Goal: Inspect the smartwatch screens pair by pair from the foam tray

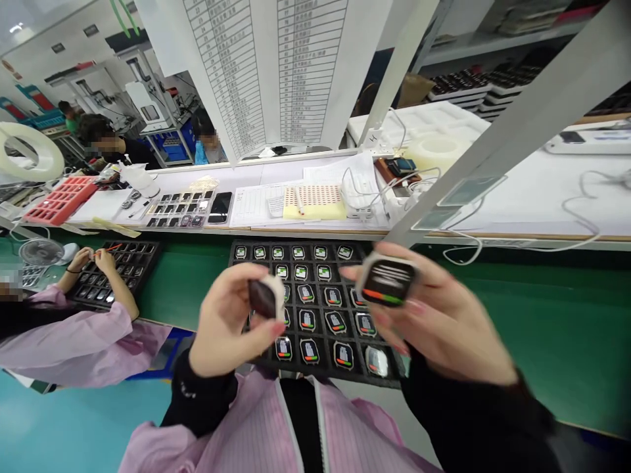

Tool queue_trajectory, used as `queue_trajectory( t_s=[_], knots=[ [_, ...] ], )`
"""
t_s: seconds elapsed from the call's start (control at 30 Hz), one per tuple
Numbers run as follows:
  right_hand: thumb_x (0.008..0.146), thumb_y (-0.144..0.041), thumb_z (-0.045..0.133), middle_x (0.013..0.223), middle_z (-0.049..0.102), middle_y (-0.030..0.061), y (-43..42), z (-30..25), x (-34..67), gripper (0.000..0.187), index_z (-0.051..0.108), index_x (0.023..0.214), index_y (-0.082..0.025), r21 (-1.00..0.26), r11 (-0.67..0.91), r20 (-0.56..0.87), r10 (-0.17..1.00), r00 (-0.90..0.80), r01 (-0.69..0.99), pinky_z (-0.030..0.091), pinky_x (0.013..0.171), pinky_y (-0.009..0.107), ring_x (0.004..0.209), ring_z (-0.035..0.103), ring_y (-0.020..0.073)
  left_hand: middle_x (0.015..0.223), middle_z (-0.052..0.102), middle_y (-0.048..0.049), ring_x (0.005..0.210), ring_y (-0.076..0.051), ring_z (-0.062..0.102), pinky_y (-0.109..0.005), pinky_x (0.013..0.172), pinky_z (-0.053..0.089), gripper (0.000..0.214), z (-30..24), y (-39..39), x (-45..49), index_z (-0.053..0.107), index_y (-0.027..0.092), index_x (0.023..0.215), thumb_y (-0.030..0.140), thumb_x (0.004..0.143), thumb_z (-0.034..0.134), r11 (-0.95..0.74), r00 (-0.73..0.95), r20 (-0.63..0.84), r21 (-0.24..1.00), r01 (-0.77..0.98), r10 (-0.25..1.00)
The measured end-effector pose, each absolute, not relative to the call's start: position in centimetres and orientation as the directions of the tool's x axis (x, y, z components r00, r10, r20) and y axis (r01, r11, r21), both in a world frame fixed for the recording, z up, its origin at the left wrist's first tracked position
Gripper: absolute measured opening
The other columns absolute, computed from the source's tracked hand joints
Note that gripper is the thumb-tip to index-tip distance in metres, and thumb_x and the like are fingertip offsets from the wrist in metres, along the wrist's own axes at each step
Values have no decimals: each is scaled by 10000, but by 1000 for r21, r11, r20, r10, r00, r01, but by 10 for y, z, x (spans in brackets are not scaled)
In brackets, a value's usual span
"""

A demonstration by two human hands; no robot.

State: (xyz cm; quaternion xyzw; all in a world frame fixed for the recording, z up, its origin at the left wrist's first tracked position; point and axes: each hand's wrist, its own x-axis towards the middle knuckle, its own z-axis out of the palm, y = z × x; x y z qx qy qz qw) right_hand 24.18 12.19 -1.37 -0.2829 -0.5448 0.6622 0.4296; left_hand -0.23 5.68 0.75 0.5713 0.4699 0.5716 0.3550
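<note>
Left hand pinching a small dark rounded watch body; right hand gripping a white-edged square watch body with lit screen. Both held above black compartmented tray of lit units. Loose pinch risks a drop onto seated screens. Farther left, co-worker's hands over another tray.

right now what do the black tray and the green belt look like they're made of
The black compartment tray looks like thin moulded plastic, matte: its cells are evenly formed, with a dull sheen on the ribs. The green belt surface looks like smooth rubber or PVC, semi-matte with soft reflections; which of the two cannot be told.
</note>
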Motion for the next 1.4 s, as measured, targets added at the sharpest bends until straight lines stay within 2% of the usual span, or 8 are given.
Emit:
queue_trajectory(
  t_s=[0.13,0.3,0.53,0.67,0.97,1.07,1.23,1.4],
  knots=[
    [885,-330,708,1259,623,134,140,-35,223,506,519,1350,-267,-939,-118,45,888,-457,-323,455,441,235,640,547,122,1090,626,-63,853,-128,608,-232,723,535,393,-25,89,10,573,247,1206,313,847,719,-207,-59,205,978,-21,977],
    [865,-329,727,1238,631,126,151,-52,216,490,543,1309,-235,-952,-113,32,889,-458,-286,472,483,234,650,543,112,1169,617,-79,912,-150,606,-233,730,527,423,-49,107,20,574,232,1243,324,852,708,-148,-33,147,988,-33,989],
    [805,-435,766,939,673,68,153,-52,207,439,585,1122,-191,-954,-97,2,944,-329,-285,381,400,187,548,498,88,1268,608,-73,835,-113,607,-245,778,542,346,-50,116,33,593,244,1234,346,906,632,-189,5,189,981,-34,982],
    [782,-478,771,892,662,49,154,-53,205,468,578,1095,-188,-960,-108,-17,944,-328,-260,374,396,183,528,486,82,1235,634,-89,782,-119,622,-265,743,557,310,-50,119,34,615,221,1186,375,917,608,-199,-15,198,980,-19,980],
    [890,-536,584,1044,667,90,170,-43,209,399,610,1118,-209,-941,-133,11,906,-423,-311,439,445,261,640,568,159,1226,618,-93,828,-137,619,-266,735,536,367,-36,122,28,584,222,1224,339,882,646,-245,-24,245,970,1,969],
    [893,-519,582,1052,674,94,175,-30,207,386,611,1121,-209,-950,-99,41,901,-432,-297,438,454,270,647,566,165,1187,606,-87,852,-146,610,-251,687,511,391,-30,123,26,562,229,1225,323,863,675,-288,-53,292,955,76,955],
    [900,-510,589,1018,679,96,175,-17,206,385,611,1128,-200,-947,-51,100,890,-444,-316,440,455,261,649,577,163,985,591,-46,706,-111,534,-225,552,407,458,-16,121,26,532,236,1210,242,802,738,-337,-99,366,913,229,925],
    [919,-503,576,1026,673,100,171,-11,209,374,619,1144,-206,-951,-8,138,884,-447,-309,455,460,257,664,586,160,1055,593,-56,710,-112,528,-227,530,376,403,-5,116,29,552,248,1177,244,816,730,-389,-140,434,883,262,890]
  ],
)
